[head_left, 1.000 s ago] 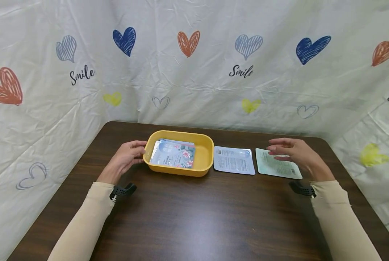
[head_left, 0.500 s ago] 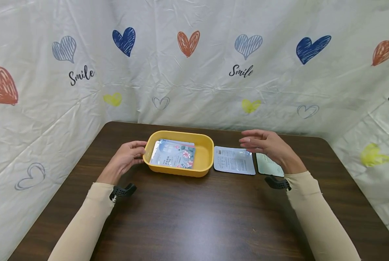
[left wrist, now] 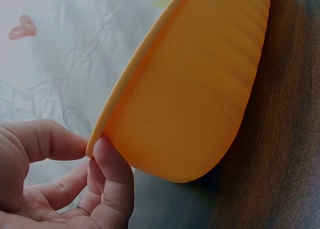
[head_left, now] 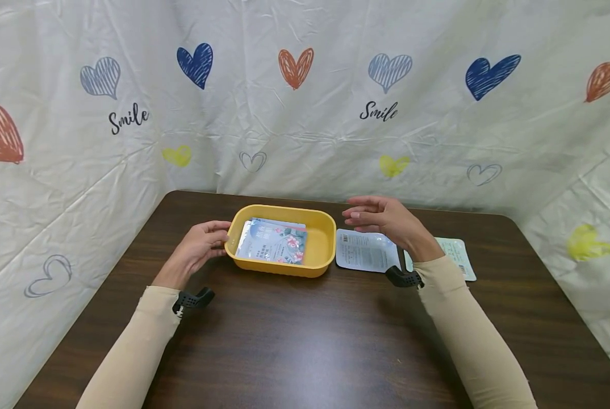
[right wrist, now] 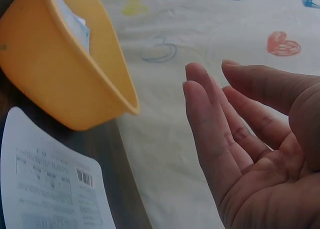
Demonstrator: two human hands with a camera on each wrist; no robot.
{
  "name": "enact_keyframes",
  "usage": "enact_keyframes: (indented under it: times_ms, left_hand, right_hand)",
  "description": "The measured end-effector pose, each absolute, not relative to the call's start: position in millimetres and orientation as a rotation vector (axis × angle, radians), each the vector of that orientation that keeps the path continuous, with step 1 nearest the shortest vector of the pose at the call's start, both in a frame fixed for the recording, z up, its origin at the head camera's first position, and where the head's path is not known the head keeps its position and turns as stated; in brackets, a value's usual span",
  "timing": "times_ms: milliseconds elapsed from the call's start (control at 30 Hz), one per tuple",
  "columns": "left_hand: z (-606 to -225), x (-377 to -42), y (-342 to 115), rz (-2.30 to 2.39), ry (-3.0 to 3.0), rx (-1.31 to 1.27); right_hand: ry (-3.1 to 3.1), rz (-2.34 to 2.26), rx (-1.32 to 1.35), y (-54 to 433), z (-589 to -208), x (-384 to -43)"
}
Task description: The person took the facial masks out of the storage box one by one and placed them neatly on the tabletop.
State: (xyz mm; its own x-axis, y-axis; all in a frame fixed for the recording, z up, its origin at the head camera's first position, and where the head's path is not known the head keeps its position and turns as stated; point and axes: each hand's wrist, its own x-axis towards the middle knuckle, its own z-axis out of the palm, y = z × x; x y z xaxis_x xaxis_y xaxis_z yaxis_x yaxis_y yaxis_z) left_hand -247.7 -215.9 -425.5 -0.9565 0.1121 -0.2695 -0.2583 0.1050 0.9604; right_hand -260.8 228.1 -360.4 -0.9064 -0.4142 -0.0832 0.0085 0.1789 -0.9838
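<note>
My left hand (head_left: 195, 247) pinches the left end of a yellow plastic basket (head_left: 319, 247); in the left wrist view its thumb and fingertips (left wrist: 111, 156) meet at the rim. Inside the basket, on the left, lie flat facial mask packets (head_left: 274, 243), the top one pale blue with pink flowers. My right hand (head_left: 389, 224) is held above the table just right of the basket, fingers extended and apart from the thumb, holding nothing. Below it a pale blue packet (head_left: 363, 253) lies with its printed back up. A light green packet (head_left: 454, 253) lies further right, partly hidden by the right wrist.
The basket and packets rest on a dark brown wooden table (head_left: 305, 329) with rounded far corners. A white curtain (head_left: 335, 125) printed with hearts hangs close behind its far edge. Black straps (head_left: 404, 277) circle both wrists.
My right hand has moved left from over the light green packet, past the pale blue one, toward the basket, with nothing in it. The left hand and basket stay in place.
</note>
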Motion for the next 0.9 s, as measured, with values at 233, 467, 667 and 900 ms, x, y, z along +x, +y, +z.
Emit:
enact_keyframes:
  times_ms: [233,467,667,900]
  left_hand:
    - [-423.3,-247.6,-215.2,1.939,2.109,-0.149]
    - [-423.0,-247.9,-215.7,1.935,2.109,-0.143]
    - [-423.6,-246.6,-214.9,1.928,2.115,-0.155]
    - [-424.8,-246.1,-214.7,1.937,2.112,-0.157]
  right_hand:
    - [2.086,-1.785,-0.411,206.3,-363.3,-268.2]
    - [2.084,-1.786,-0.431,182.8,-369.8,-275.2]
    - [2.050,-1.810,-0.447,164.0,-376.4,-280.5]
    - [2.072,-1.784,-0.447,147.4,-382.2,-282.5]
